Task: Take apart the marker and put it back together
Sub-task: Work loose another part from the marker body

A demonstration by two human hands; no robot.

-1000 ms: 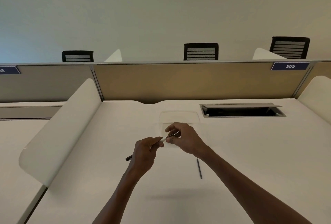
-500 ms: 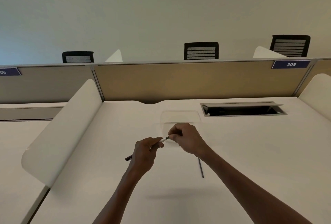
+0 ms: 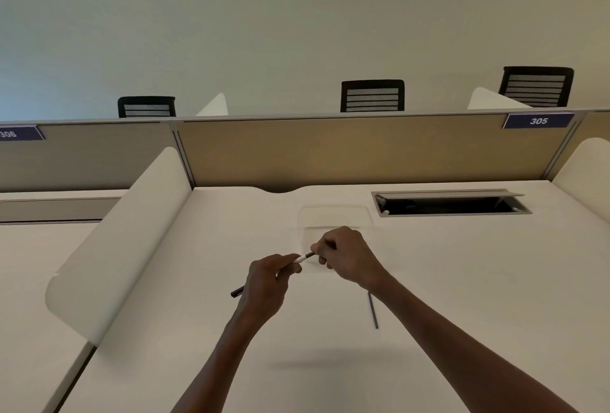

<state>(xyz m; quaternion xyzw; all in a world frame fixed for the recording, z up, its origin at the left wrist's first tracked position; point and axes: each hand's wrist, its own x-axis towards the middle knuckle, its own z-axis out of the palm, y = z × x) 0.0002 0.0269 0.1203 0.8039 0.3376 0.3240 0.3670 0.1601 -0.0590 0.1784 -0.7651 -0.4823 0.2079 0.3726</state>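
My left hand (image 3: 267, 284) grips the thin marker body (image 3: 301, 258), whose white front section shows between my hands and whose dark rear end (image 3: 237, 292) sticks out down-left of the fist. My right hand (image 3: 346, 256) pinches the dark tip part at the marker's front end, fingers curled round it. Both hands hover over the white desk (image 3: 462, 280). A thin dark rod (image 3: 373, 310), a loose part, lies on the desk below my right wrist.
A clear plastic tray (image 3: 335, 214) lies just behind my hands. An open cable slot (image 3: 449, 204) is sunk in the desk at back right. Curved white dividers (image 3: 115, 237) flank the desk, with a tan partition (image 3: 363, 152) behind.
My right hand has drawn slightly away to the right, so more of the dark tip shows between the hands. The left hand and the rod on the desk stay put.
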